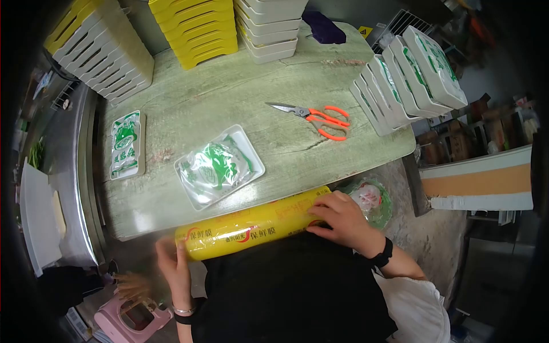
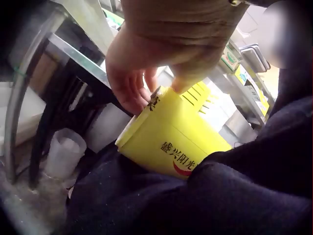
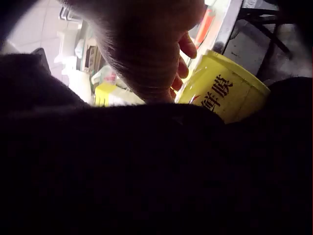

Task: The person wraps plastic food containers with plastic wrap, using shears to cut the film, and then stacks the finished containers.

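A thick yellow roll of cling film (image 1: 246, 228), printed with Chinese characters, lies across the person's lap against the table's front edge. My left hand (image 1: 173, 266) grips its left end, thumb over the front; in the left wrist view the fingers (image 2: 129, 93) curl at the roll's open end. At the other end, my right hand (image 1: 346, 223) holds the roll with bent fingers on top and the thumb lower down. Just beyond the roll sits a white tray (image 1: 255, 150) with a clear, green-printed packet (image 1: 214, 166) on it.
Orange-handled scissors (image 1: 314, 118) lie on the table (image 1: 189, 103). Another packed tray (image 1: 127, 146) is at left. Stacked filled trays (image 1: 394, 86) lean at right; yellow trays (image 1: 194, 28) and white trays (image 1: 271, 28) stand at the back. A pink stool (image 1: 128, 320) is below left.
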Action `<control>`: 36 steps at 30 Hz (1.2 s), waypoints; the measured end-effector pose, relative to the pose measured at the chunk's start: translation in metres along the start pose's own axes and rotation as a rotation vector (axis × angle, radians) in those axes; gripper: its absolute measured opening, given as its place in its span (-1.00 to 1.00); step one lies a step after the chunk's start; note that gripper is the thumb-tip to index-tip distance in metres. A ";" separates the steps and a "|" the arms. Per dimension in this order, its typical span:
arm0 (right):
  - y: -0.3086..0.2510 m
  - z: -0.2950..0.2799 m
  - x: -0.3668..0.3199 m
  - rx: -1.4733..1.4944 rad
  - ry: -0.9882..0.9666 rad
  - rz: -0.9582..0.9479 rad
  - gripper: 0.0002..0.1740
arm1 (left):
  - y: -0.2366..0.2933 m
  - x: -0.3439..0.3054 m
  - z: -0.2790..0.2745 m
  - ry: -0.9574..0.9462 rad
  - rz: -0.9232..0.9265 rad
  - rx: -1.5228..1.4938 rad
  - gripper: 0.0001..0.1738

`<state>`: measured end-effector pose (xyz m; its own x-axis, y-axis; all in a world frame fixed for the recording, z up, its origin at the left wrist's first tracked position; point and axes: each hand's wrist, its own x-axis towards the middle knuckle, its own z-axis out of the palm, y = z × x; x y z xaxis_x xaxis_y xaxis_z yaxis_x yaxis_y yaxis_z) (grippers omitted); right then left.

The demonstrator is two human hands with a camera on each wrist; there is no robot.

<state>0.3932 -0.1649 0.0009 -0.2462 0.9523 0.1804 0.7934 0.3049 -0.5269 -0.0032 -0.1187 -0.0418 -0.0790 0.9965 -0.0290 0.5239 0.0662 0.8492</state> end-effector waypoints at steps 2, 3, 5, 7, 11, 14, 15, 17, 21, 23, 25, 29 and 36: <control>-0.005 0.003 0.006 -0.084 -0.010 -0.060 -0.75 | 0.004 -0.002 0.004 -0.004 0.010 -0.011 -0.75; -0.004 0.004 0.007 -0.116 -0.014 -0.080 -0.79 | 0.014 -0.002 0.006 -0.006 0.000 -0.026 -0.75; -0.002 0.007 0.009 -0.113 -0.008 -0.081 -0.85 | 0.019 -0.001 0.005 0.002 0.064 0.073 -0.74; -0.001 0.011 0.009 -0.044 0.017 -0.031 -0.90 | 0.015 0.001 0.000 0.009 0.215 0.308 -0.72; -0.004 0.016 -0.005 0.193 -0.020 0.178 -0.88 | 0.043 0.006 0.001 0.053 0.443 0.455 -0.68; -0.010 0.011 -0.002 0.268 -0.137 0.230 -0.82 | 0.063 0.012 -0.001 -0.159 0.509 0.295 -0.64; -0.018 0.004 0.003 0.275 -0.159 0.216 -0.79 | 0.073 0.015 0.004 -0.269 0.549 0.278 -0.62; -0.018 0.005 0.006 0.260 -0.171 0.121 -0.75 | 0.092 0.020 0.023 -0.445 0.630 0.348 -0.52; -0.015 0.003 0.004 0.311 -0.210 -0.042 -0.85 | 0.107 0.035 0.074 -0.642 0.838 0.227 -0.56; -0.020 -0.005 0.003 0.335 -0.240 -0.070 -0.87 | 0.105 0.039 0.084 -0.732 0.891 0.229 -0.64; -0.021 -0.007 0.000 0.363 -0.192 -0.041 -0.86 | 0.103 0.042 0.086 -0.836 0.914 0.254 -0.75; -0.024 -0.015 0.006 0.423 -0.107 0.047 -0.87 | 0.109 0.028 0.060 -1.036 0.640 0.094 -0.81; -0.026 -0.017 0.017 0.429 -0.154 0.111 -0.91 | 0.087 0.088 0.018 -0.334 0.187 0.213 -0.41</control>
<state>0.3781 -0.1565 0.0316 -0.2786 0.9604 -0.0043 0.5252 0.1486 -0.8379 0.0505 -0.0241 0.0198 0.2939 0.9522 -0.0837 0.6692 -0.1425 0.7293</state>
